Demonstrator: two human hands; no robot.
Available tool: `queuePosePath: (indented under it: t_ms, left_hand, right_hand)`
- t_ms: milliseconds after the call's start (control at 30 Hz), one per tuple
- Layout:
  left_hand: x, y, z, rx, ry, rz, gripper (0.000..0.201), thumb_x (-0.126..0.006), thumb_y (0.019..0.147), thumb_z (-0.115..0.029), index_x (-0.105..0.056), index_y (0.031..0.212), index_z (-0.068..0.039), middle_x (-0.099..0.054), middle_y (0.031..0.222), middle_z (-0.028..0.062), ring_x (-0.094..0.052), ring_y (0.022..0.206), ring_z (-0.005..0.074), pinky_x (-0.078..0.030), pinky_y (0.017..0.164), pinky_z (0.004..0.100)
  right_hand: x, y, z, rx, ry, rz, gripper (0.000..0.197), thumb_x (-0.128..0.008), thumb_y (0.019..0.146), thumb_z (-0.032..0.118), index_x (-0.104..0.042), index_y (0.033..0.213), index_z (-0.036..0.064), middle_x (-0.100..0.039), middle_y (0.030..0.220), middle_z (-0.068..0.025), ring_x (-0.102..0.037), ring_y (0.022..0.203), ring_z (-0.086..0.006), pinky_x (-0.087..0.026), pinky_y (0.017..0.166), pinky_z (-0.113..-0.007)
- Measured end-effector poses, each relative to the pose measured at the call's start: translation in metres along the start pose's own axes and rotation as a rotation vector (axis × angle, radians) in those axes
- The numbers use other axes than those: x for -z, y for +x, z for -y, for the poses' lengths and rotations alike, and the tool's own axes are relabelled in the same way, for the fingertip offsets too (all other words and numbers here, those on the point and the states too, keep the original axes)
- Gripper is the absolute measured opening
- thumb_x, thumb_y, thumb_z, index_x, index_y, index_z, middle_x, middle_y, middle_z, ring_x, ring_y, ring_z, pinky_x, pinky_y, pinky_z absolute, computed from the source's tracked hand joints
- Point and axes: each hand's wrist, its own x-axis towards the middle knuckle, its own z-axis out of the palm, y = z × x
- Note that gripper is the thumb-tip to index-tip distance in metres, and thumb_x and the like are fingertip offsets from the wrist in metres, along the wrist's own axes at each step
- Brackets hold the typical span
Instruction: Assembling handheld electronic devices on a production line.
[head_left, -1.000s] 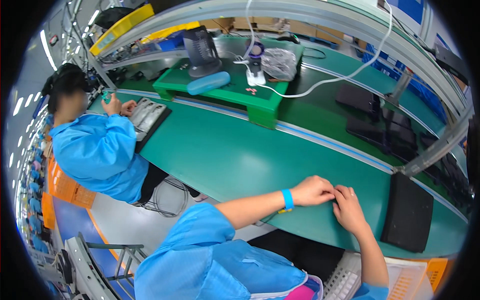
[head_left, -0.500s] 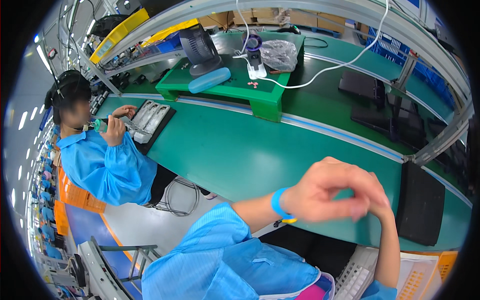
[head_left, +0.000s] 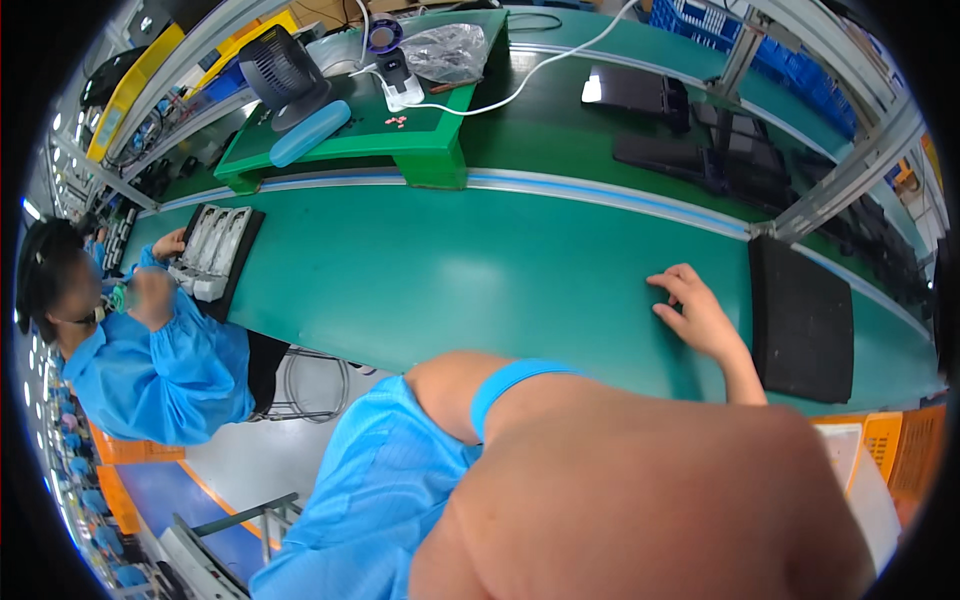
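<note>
My left hand (head_left: pixel 640 490) is raised very close to the camera and fills the lower right. It is blurred, and its fingers cannot be made out. A blue wristband (head_left: pixel 520 378) circles that wrist, below a blue sleeve. Farther off, my right hand (head_left: pixel 700 318) hovers by the green worktable (head_left: pixel 480 290), with its fingers apart and loosely bent, and nothing in them. Just to its right lies a black foam pad (head_left: pixel 803 325).
At the left a co-worker in blue (head_left: pixel 165 370) sits by a tray of pale parts (head_left: pixel 212 248). A green riser (head_left: pixel 430 165) bears a fan (head_left: pixel 283 72), a blue case (head_left: pixel 310 133) and a plastic bag (head_left: pixel 445 53). Dark flat devices (head_left: pixel 630 92) lie behind a metal post (head_left: pixel 850 175).
My hands were close together; now they are apart. The left has come up toward the camera, and the right reaches out by the table. The view has shifted to the right.
</note>
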Motion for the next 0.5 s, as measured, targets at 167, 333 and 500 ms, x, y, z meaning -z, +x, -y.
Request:
queuePosePath:
  t_ms: [167, 333, 500]
  left_hand:
    - [0.013, 0.012, 0.01, -0.031, -0.063, 0.044, 0.032, -0.07, 0.09, -0.023, -0.071, 0.113, 0.001, -0.069, 0.088, 0.01, -0.064, 0.069, 0.0213, -0.052, 0.067, 0.0336]
    - [0.013, 0.013, -0.013, -0.038, -0.077, 0.075, 0.037, -0.071, 0.09, -0.028, -0.072, 0.113, 0.001, -0.068, 0.085, 0.0098, -0.064, 0.067, 0.0209, -0.052, 0.066, 0.0328]
    - [0.013, 0.011, -0.029, -0.024, -0.044, 0.117, 0.042, -0.071, 0.089, -0.033, -0.072, 0.113, 0.001, -0.067, 0.082, 0.0095, -0.063, 0.065, 0.0204, -0.051, 0.064, 0.0321]
  right_hand:
    - [0.0, -0.002, -0.005, 0.019, -0.027, -0.017, 0.039, -0.07, 0.088, 0.004, -0.062, 0.126, 0.0067, -0.054, 0.119, -0.0112, -0.058, 0.088, -0.0226, -0.052, 0.083, -0.034]
    - [0.002, -0.001, 0.009, 0.002, -0.028, 0.017, 0.04, -0.07, 0.087, 0.005, -0.062, 0.127, 0.0061, -0.055, 0.12, -0.0132, -0.06, 0.09, -0.025, -0.053, 0.084, -0.036]
    - [0.006, 0.0, 0.001, 0.024, -0.028, 0.005, 0.041, -0.07, 0.087, 0.005, -0.062, 0.127, 0.0062, -0.055, 0.119, -0.0119, -0.059, 0.088, -0.0231, -0.053, 0.083, -0.035]
